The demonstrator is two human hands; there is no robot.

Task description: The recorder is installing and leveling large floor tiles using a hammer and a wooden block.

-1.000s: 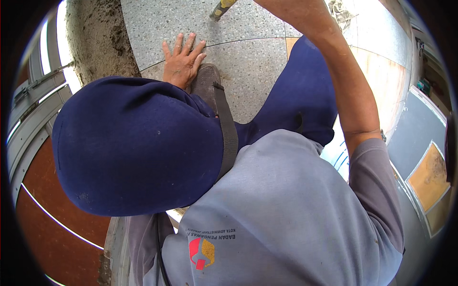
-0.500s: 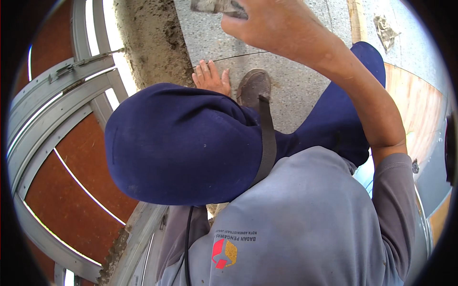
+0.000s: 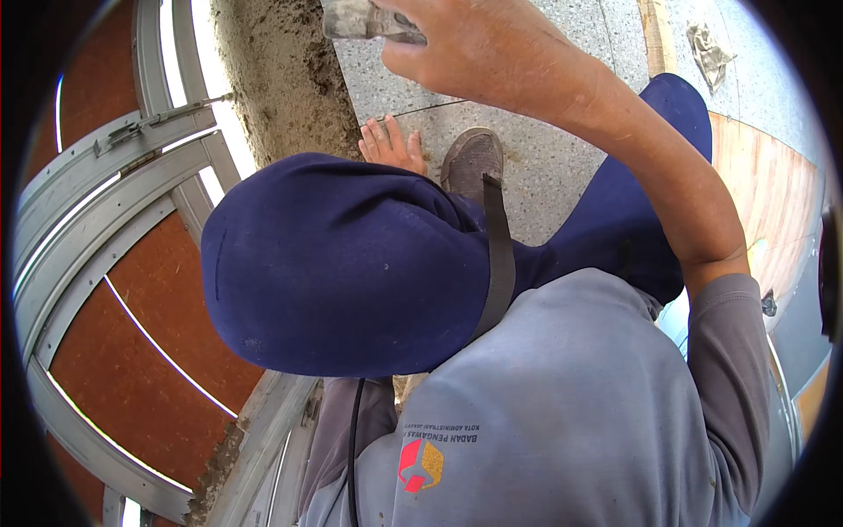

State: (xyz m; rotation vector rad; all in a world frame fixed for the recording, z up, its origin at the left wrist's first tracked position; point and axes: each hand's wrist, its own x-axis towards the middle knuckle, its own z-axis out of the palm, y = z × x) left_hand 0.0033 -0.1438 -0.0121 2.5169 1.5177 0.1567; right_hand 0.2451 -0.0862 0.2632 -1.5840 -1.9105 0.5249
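Note:
My right hand [image 3: 465, 48] is closed around a grey, mortar-smeared tool [image 3: 364, 21] near the top edge, over the strip where rough mortar [image 3: 290, 79] meets the speckled floor tiles [image 3: 553, 167]. The tool's far part runs out of the picture, so its exact kind cannot be made out. My left hand [image 3: 392, 147] rests palm down on the tile beside the mortar, fingers stretched and apart, holding nothing. Its wrist is hidden behind my bent knee in blue trousers [image 3: 342, 263]. A brown shoe [image 3: 472, 160] stands just right of that hand.
Metal gate frames with reddish-brown panels [image 3: 167, 325] line the left side. On the right lie a wooden strip [image 3: 656, 39], a crumpled dirty cloth [image 3: 709, 55] and a pale wooden board [image 3: 760, 180]. A black cable [image 3: 355, 448] hangs in front of my shirt.
My right hand has moved a little to the left and down with the tool, more of which shows. The left hand stays flat on the floor; the whole view has shifted slightly.

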